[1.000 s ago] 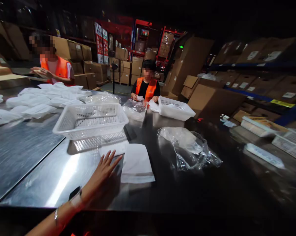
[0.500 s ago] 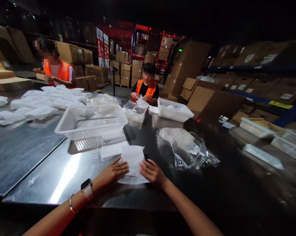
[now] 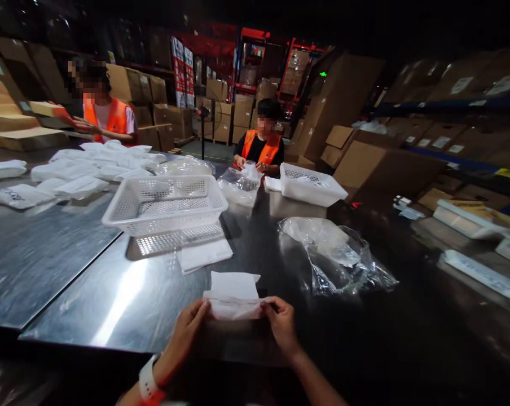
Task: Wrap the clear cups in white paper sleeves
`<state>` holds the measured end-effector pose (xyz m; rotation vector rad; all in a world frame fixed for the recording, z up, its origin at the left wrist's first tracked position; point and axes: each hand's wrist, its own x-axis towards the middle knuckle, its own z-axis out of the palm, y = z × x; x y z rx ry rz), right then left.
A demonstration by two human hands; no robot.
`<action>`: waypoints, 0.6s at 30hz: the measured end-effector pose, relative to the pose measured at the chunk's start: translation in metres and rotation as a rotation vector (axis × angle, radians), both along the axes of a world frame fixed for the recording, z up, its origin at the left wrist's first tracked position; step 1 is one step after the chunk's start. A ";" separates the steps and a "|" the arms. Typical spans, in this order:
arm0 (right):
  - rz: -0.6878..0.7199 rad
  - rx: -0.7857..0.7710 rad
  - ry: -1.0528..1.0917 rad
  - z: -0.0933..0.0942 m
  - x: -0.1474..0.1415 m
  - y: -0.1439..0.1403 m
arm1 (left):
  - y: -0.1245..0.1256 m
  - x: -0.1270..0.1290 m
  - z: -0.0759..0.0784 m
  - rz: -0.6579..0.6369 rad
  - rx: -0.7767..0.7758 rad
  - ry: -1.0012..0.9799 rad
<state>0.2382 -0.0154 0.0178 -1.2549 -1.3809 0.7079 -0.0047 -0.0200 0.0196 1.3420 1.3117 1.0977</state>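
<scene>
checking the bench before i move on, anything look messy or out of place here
Mostly orderly. The crumpled clear plastic bag lies loose and open on the steel table, right of the white packet that the left hand and right hand pinch. The white basket sits square.

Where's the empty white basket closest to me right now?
Head view, left of centre: the white basket sits on the steel table, beyond the white bag, with a flat white packet just in front.
</scene>
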 end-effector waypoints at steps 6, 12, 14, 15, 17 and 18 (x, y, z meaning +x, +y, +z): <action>-0.393 0.120 -0.149 -0.005 -0.025 -0.013 | -0.002 0.018 -0.006 0.249 0.041 0.115; -0.495 0.255 -0.425 -0.007 -0.022 -0.017 | -0.001 0.015 -0.009 0.247 0.085 0.240; -0.506 0.285 -0.509 -0.009 -0.021 -0.017 | -0.002 0.013 -0.012 0.240 0.089 0.288; -0.517 0.292 -0.543 -0.009 -0.022 -0.017 | -0.002 0.013 -0.013 0.235 0.086 0.323; -0.537 0.284 -0.591 -0.010 -0.022 -0.016 | 0.000 0.012 -0.014 0.208 0.061 0.435; -0.538 0.270 -0.598 -0.010 -0.023 -0.014 | 0.002 0.012 -0.013 0.183 0.034 0.511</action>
